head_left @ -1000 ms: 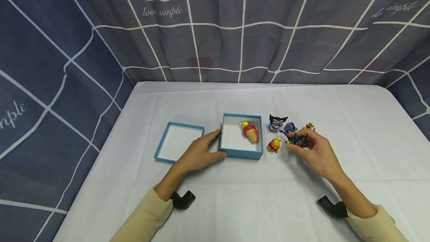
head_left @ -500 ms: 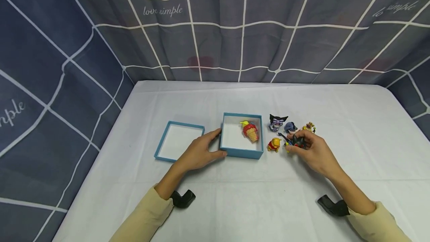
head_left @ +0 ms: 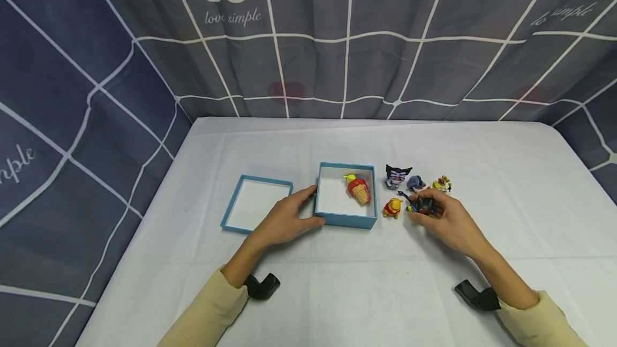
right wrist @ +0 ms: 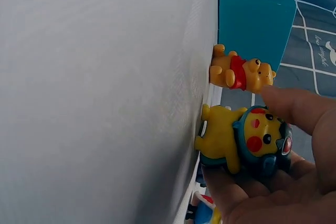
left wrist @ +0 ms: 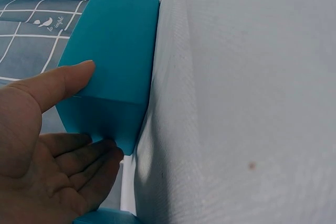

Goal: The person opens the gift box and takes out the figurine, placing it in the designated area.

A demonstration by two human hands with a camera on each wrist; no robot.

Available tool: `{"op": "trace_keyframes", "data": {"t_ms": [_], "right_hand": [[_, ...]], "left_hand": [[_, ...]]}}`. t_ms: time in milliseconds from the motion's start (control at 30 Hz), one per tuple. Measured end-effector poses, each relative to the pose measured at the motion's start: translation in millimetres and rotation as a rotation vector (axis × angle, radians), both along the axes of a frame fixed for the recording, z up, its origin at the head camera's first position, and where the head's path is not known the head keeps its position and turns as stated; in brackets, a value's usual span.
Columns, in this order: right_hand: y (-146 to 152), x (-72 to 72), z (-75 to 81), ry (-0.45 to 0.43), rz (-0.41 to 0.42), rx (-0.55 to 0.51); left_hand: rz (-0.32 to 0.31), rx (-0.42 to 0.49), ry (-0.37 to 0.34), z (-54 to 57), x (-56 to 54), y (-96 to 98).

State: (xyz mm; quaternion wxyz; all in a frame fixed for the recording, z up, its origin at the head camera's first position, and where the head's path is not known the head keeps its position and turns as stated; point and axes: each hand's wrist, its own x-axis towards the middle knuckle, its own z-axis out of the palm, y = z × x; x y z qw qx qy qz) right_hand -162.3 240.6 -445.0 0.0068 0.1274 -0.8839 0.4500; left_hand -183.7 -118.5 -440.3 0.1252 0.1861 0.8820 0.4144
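My right hand [head_left: 455, 224] holds a yellow Pikachu figurine [right wrist: 220, 129] in a dark hood, thumb on one side and fingers on the other, with its feet close to the tabletop. Just left of it stands a Winnie the Pooh figurine [head_left: 392, 208] in a red shirt. The blue box [head_left: 347, 220] stands uncovered, with a red and yellow figurine with an ice cream cone [head_left: 359, 190] lying inside on the right. My left hand [head_left: 287, 218] rests against the box's left side, its thumb on the front face and its other fingers stretched along the side.
Behind the right hand are a black-hooded figurine [head_left: 396, 176], a blue-grey figurine [head_left: 415, 183] and a small multicoloured figurine [head_left: 442, 183]. The blue-rimmed lid [head_left: 257, 178] lies inside up, left of the box. A white cloth covers the table [head_left: 361, 293]; dark checked curtains [head_left: 313, 63] surround it.
The Pikachu figurine has turned slightly in my right hand, and its tail has shifted a little left and nearer. My left hand, the box and the other figurines have stayed put.
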Motion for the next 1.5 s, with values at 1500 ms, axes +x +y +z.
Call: {"op": "trace_keyframes", "data": {"t_ms": [1500], "right_hand": [[-0.9,5.9,17.5,0.030,-0.078,0.081]], "left_hand": [[-0.015,0.011,0.003,3.3,-1.4,-0.2]]}}
